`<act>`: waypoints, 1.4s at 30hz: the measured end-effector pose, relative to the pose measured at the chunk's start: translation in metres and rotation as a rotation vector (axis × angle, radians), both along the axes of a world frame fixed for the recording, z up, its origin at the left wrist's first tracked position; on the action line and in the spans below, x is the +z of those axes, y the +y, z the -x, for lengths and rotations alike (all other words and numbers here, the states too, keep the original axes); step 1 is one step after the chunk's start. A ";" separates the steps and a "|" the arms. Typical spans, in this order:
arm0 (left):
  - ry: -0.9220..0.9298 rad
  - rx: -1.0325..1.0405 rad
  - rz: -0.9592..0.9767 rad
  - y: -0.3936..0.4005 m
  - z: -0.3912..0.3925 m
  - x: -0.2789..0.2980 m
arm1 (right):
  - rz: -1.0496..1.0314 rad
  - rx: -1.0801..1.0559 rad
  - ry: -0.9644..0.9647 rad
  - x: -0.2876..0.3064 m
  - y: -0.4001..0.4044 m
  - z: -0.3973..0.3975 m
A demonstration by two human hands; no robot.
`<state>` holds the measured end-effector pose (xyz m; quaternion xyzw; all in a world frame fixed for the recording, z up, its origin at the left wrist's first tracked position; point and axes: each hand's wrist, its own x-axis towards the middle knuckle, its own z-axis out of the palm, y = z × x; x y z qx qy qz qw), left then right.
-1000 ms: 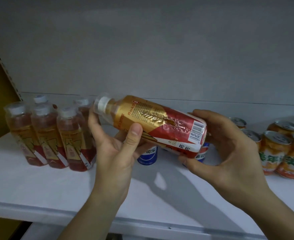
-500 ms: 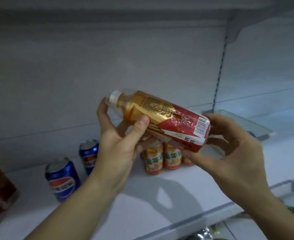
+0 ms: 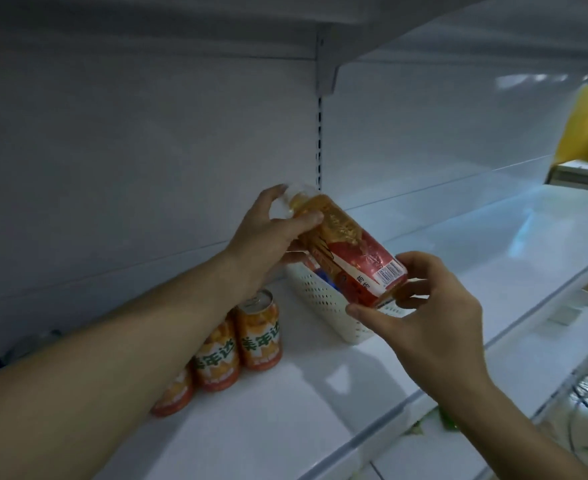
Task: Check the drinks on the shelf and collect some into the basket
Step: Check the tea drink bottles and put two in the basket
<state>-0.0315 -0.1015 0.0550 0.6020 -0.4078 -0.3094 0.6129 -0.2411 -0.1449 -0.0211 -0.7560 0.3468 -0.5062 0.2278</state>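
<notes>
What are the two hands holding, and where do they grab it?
One drink bottle: the left hand grips its cap end, the right hand pinches its bottom end.

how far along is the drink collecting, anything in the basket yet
Done: the basket on the shelf already holds something, but what is unclear. In hand: the left hand and right hand hold a bottle tilted over the basket. Left: lowering it in; the orange cans remain on the shelf.

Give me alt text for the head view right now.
Two hands, left and right, hold a red-and-gold drink bottle tilted above a white perforated basket on a white shelf. Orange cans stand to its left.
</notes>
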 end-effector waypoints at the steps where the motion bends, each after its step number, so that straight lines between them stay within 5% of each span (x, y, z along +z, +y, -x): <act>1: -0.041 0.006 -0.043 -0.015 -0.003 -0.002 | -0.011 -0.013 0.028 -0.002 -0.010 -0.004; 14: -0.647 0.069 -0.646 -0.106 -0.047 -0.039 | -0.090 -0.082 0.341 -0.035 -0.068 -0.032; 20: -0.739 0.033 -0.810 -0.104 -0.046 -0.044 | -0.115 -0.092 0.441 -0.027 -0.061 -0.030; 26: -0.873 0.017 -0.726 -0.069 -0.039 -0.029 | -0.059 -0.110 0.551 -0.015 -0.042 -0.025; 32: -1.235 0.154 -0.439 0.048 -0.039 -0.005 | 0.203 0.046 0.346 0.017 0.006 -0.049; 42: -1.156 0.503 -0.425 0.271 -0.079 -0.004 | 0.342 0.441 0.373 0.053 0.132 -0.170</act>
